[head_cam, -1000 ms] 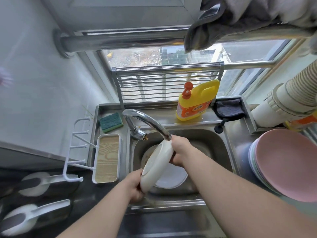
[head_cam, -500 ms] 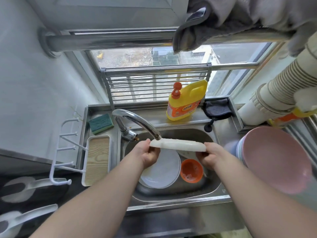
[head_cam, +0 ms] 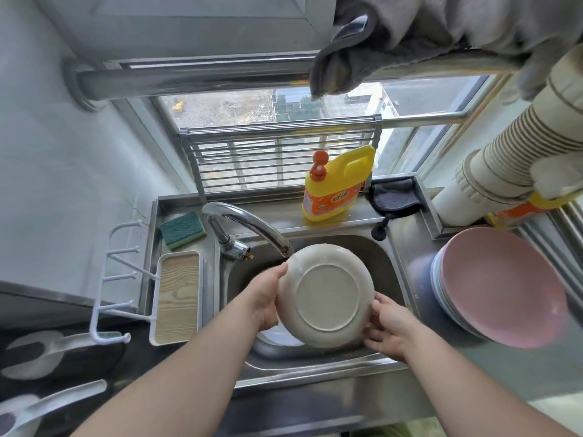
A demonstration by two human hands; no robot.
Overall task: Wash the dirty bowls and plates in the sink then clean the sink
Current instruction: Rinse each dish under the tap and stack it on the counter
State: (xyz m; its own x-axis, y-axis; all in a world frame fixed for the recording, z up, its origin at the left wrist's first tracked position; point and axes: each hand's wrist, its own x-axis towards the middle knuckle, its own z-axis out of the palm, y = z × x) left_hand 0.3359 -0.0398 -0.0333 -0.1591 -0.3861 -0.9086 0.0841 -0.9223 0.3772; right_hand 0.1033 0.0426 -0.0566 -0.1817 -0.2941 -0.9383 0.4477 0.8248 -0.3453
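A round cream-white ceramic plate (head_cam: 326, 294) shows its pale underside over the grey stainless-steel sink (head_cam: 315, 369). Far behind stands a yellow plastic detergent bottle (head_cam: 337, 184) with an orange label and orange pump. At far left lies a green-and-yellow sponge (head_cam: 182, 229); at right, a stack of pink plastic plates (head_cam: 498, 287).

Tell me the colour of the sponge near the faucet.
Green on top, yellow beneath: the sponge, head view.

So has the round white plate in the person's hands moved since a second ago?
Yes. The round white plate has turned under the curved metal tap: it was on edge, and now its underside faces the camera.
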